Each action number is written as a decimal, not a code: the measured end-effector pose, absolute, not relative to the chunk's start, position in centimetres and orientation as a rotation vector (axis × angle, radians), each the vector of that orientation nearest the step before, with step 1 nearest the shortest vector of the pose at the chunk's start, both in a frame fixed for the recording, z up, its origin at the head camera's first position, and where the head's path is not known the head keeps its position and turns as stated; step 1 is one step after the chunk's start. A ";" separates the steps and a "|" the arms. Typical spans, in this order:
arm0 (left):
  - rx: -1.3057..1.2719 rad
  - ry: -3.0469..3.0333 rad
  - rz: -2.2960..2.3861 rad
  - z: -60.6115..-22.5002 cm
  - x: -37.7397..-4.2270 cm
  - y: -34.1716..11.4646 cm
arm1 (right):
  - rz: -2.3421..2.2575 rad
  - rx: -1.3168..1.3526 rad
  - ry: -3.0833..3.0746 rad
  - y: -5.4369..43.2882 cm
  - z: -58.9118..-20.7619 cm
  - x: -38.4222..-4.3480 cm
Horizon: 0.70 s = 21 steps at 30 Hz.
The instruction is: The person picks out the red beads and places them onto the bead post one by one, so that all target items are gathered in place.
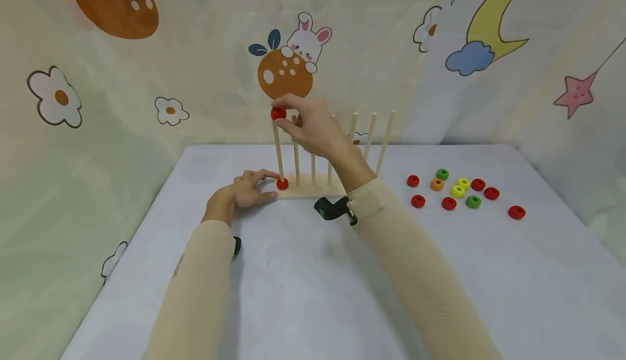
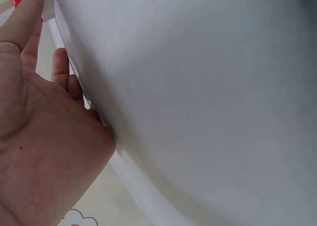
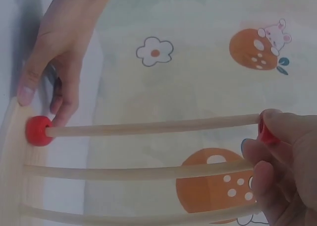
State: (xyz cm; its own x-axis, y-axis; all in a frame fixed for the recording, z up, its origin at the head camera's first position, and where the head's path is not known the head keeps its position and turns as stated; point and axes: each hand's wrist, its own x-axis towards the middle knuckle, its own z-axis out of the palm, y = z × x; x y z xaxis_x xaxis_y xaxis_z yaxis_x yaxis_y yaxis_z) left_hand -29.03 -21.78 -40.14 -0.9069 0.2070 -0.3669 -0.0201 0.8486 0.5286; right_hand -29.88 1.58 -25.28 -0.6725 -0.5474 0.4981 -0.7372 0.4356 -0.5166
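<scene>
A wooden peg stand (image 1: 313,190) has several upright dowels along its base. One red bead (image 1: 282,184) sits low on the leftmost dowel, against the base. At that dowel's top, my right hand (image 1: 313,126) pinches another red bead (image 1: 278,113) between thumb and fingers. The right wrist view has this bead (image 3: 267,134) right at the dowel's tip, its far side covered by the thumb. My left hand (image 1: 249,188) holds the stand's left end, thumb at the front corner and index finger beside the lower bead. In the left wrist view its palm (image 2: 49,141) faces the camera.
Loose beads lie on the white table (image 1: 293,295) right of the stand: several red ones (image 1: 516,212), two green (image 1: 473,202), two yellow (image 1: 457,191) and an orange one (image 1: 437,184). A printed cloth (image 1: 215,50) hangs behind the table.
</scene>
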 end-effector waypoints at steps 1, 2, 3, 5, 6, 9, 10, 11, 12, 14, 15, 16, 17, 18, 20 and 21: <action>0.138 2.606 0.756 -40.2 -29.0 -21.8 | 1.074 1.108 -2.441 1.6 -25.3 -29.9; 0.141 2.605 0.760 -40.2 -29.0 -21.7 | 1.078 1.102 -2.447 1.6 -25.3 -30.0; 0.139 2.604 0.768 -40.2 -28.9 -21.6 | 1.077 1.099 -2.447 1.6 -25.3 -30.0; 0.156 2.605 0.776 -40.1 -28.7 -21.4 | 1.058 1.092 -2.446 1.5 -25.4 -30.0; 0.159 2.609 0.771 -40.1 -28.6 -21.4 | 1.028 1.088 -2.448 1.4 -25.3 -30.0; 0.150 2.618 0.757 -40.0 -28.4 -21.2 | 0.901 1.083 -2.466 1.1 -25.3 -30.0; 0.148 2.620 0.753 -40.0 -28.4 -21.3 | 0.863 1.077 -2.476 1.0 -25.2 -29.9; 0.145 2.622 0.750 -40.0 -28.4 -21.3 | 0.826 1.070 -2.488 0.9 -25.2 -29.8; 0.141 2.620 0.750 -40.0 -28.3 -21.2 | 0.796 1.062 -2.504 0.8 -25.2 -29.8; 0.136 2.619 0.754 -40.0 -28.3 -21.2 | 0.778 1.052 -2.532 0.7 -25.2 -29.6; 0.132 2.618 0.753 -40.0 -28.3 -21.3 | 0.776 1.053 -2.542 0.7 -25.2 -29.5; 0.137 2.618 0.751 -40.0 -28.3 -21.3 | 0.781 1.055 -2.549 0.7 -25.2 -29.4; 0.139 2.619 0.747 -40.0 -28.3 -21.4 | 0.788 1.062 -2.550 0.7 -25.2 -29.3; 0.136 2.621 0.744 -40.1 -28.3 -21.4 | 0.801 1.072 -2.547 0.7 -25.1 -29.2; 0.136 2.628 0.734 -40.1 -28.3 -21.6 | 0.829 1.091 -2.530 0.8 -24.9 -28.8; 0.142 2.631 0.732 -40.0 -28.3 -21.7 | 0.849 1.104 -2.513 0.9 -24.7 -28.6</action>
State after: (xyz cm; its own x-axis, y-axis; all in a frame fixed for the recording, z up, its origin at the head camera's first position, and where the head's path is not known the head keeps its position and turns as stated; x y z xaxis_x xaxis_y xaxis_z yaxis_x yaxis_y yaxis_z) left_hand -28.32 -21.72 -40.01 -0.9133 0.2015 -0.3538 -0.0101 0.8575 0.5145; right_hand -28.60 0.90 -24.72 -0.6739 -0.5820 0.4552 -0.7388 0.5384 -0.4053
